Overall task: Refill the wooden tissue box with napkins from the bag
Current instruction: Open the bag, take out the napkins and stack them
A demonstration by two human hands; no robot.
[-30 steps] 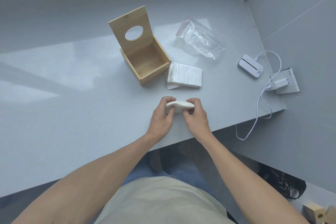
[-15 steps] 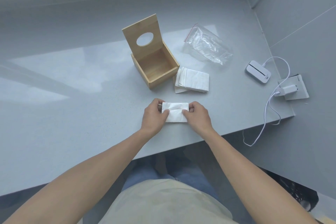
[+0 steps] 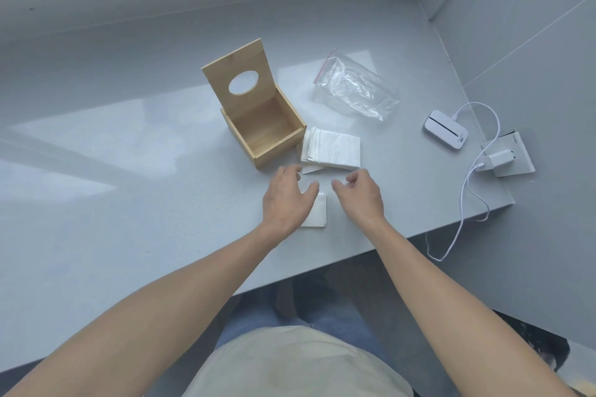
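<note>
Lying flat on the smooth, faintly speckled grey desk (image 3: 129, 203), a small folded white napkin (image 3: 317, 213) is seen nearest the desk's front edge, its left part covered by the left hand (image 3: 287, 200). That hand is held over it with fingers spread and loose, the grip apart and closed on nothing. Just right of the folded napkin, the right hand (image 3: 361, 195) is held with fingers slightly curled and separated, its grip likewise apart and empty.

Beyond the folded napkin, a stack of napkins (image 3: 332, 151) is laid, soft and matte with a faint embossed texture, the sheets squared but slightly fanned at the left edge. Touching or just beside the stack, further back and to the left of the folded napkin, the wooden tissue box (image 3: 267, 135) is set: pale bamboo-like wood, square walls, empty inside, with its flat lid (image 3: 240, 74) raised upright and pierced by an oval hole. Further back and to the right, a clear crinkled plastic bag (image 3: 354, 90) with a red zip strip is laid flat. Well right of the folded napkin, a white rounded device (image 3: 445, 134), a white charger (image 3: 498, 159) and a thin white cable (image 3: 464, 190) are placed.
</note>
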